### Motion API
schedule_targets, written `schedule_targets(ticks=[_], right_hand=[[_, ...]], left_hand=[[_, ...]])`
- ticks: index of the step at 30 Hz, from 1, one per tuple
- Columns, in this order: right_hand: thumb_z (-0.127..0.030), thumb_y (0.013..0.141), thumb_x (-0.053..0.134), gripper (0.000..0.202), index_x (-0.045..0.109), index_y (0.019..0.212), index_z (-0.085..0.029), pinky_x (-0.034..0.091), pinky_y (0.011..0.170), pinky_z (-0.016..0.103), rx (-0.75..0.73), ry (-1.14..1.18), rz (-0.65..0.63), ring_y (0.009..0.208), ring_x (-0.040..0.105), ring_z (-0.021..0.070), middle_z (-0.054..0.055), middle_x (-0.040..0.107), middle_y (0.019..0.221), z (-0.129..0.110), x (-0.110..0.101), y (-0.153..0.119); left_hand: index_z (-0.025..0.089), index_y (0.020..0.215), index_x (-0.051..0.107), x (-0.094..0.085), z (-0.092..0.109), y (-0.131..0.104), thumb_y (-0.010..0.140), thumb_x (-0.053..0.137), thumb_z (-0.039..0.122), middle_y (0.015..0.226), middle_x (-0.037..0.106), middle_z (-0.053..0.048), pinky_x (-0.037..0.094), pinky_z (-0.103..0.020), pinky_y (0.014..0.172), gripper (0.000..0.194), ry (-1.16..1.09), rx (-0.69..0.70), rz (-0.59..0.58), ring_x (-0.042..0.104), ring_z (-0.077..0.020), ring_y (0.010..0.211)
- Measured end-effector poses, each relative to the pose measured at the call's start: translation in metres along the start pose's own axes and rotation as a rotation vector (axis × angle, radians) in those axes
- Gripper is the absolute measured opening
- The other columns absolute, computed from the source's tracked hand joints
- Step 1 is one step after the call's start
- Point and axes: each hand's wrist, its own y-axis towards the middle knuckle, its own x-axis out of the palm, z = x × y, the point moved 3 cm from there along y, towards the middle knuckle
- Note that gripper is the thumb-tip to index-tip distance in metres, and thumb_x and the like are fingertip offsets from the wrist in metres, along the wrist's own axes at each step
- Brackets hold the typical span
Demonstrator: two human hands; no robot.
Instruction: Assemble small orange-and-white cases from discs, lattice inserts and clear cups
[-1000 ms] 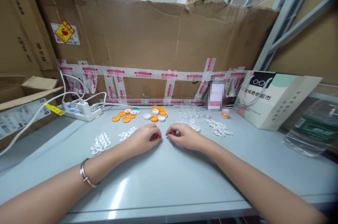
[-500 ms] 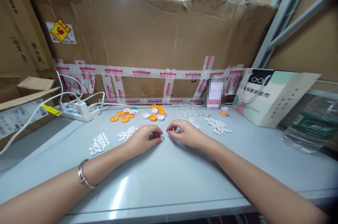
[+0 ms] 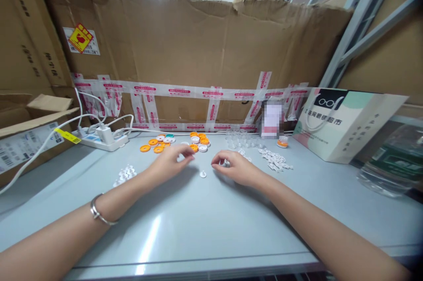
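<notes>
Peg [image 3: 202, 174], small and white, stands stem-up on the bench [image 3: 198, 223] between the left hand [image 3: 169, 160] and the right hand [image 3: 232, 167], touching neither. The left hovers with thumb and forefinger slightly parted; the right curls inward, and whether its fingertips pinch anything cannot be told. Apparently plastic, the peg looks light, stiff and perhaps slick, its upright stem [image 3: 203, 172] seemingly the surest hold, its low base offering little edge.

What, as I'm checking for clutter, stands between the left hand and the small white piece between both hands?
Nothing visible does: only tabletop shows between the left hand and the small white piece. The right hand is on the piece's other side, and the round orange and white parts lie farther back.
</notes>
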Motion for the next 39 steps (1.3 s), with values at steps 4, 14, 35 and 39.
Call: schedule_targets(ticks=[4,14,35,39], right_hand=[[-0.023,0.078,0.05,0.014,0.063,0.081,-0.018,0.04,0.072,0.025,0.007,-0.006,0.022,0.082,0.055,0.0132,0.001,0.063,0.086,0.001,-0.004,-0.001],[-0.024,0.079,0.049,0.015,0.063,0.08,-0.018,0.04,0.072,0.026,0.022,-0.024,0.038,0.083,0.056,0.0149,0.002,0.064,0.085,-0.002,-0.008,-0.002],[-0.032,0.077,0.05,0.02,0.063,0.078,-0.017,0.036,0.058,0.022,0.181,-0.059,0.238,0.063,0.052,0.0113,0.0,0.065,0.075,0.036,-0.034,0.007],[-0.032,0.077,0.05,0.02,0.063,0.077,-0.017,0.036,0.058,0.023,0.198,-0.068,0.239,0.063,0.052,0.0117,0.0,0.064,0.073,0.038,-0.034,0.007]], left_hand=[[0.017,0.083,0.059,-0.04,-0.051,0.005,0.079,0.046,0.036,0.087,0.065,-0.006,0.041,-0.027,0.07,0.023,0.329,-0.286,0.005,0.058,-0.0178,0.079],[0.018,0.066,0.059,-0.04,-0.103,0.004,0.068,0.056,0.047,0.075,0.065,-0.01,0.036,-0.029,0.059,0.029,0.426,-0.43,-0.031,0.057,-0.0236,0.071],[0.022,0.097,0.063,0.023,0.016,-0.005,0.076,0.058,0.037,0.095,0.065,-0.003,0.044,-0.029,0.077,0.026,-0.127,0.031,-0.183,0.058,-0.017,0.087],[0.02,0.095,0.063,0.027,0.015,-0.005,0.075,0.058,0.038,0.093,0.064,-0.004,0.044,-0.028,0.077,0.027,-0.098,0.023,-0.203,0.057,-0.0167,0.085]])
